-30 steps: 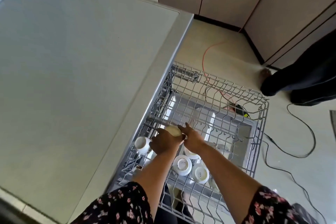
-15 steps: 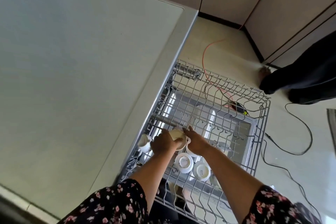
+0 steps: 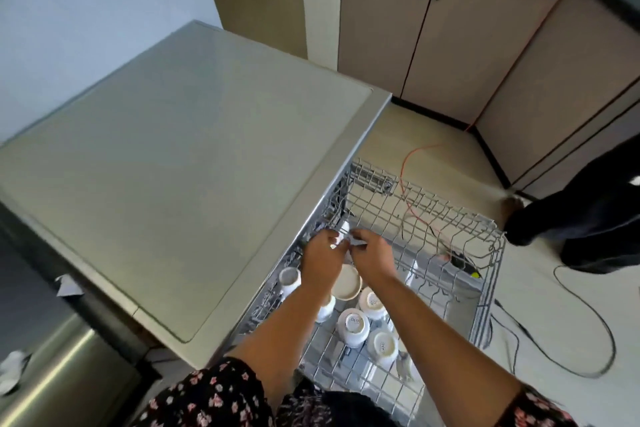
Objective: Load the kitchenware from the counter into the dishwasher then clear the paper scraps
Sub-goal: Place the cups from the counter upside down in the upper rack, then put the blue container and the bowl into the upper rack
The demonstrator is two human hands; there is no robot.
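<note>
Both hands worked inside the pulled-out dishwasher rack [image 3: 450, 218], which stuck out over the floor at the 4 o'clock side of the grey tabletop [image 3: 173, 166]. The left grip [image 3: 322, 258] had its fingers curled on a small white piece [image 3: 343, 228] near the rack's inner edge, though blur hid what the piece was. The right grip [image 3: 374, 255] met it from 3 o'clock with its fingertips touching the same spot; I cannot tell whether it was holding anything. Just beneath the two wrists, at 6 o'clock of the hands, a cream bowl [image 3: 348, 284] lay upside down in the rack. Further toward 6 o'clock stood a cluster of white cups [image 3: 354, 324], bottoms up and close together, and a lone cup [image 3: 289, 279] sat at 9 o'clock of the bowl, by the rack's left wall. A paper scrap [image 3: 67, 285] lay at the tabletop's 8 o'clock edge, and a second scrap [image 3: 12, 367] lay well apart from it at 7 o'clock, beside a steel surface [image 3: 62, 374]. An orange cable [image 3: 415, 152] and a black cable [image 3: 588, 322] trailed over the floor.
</note>
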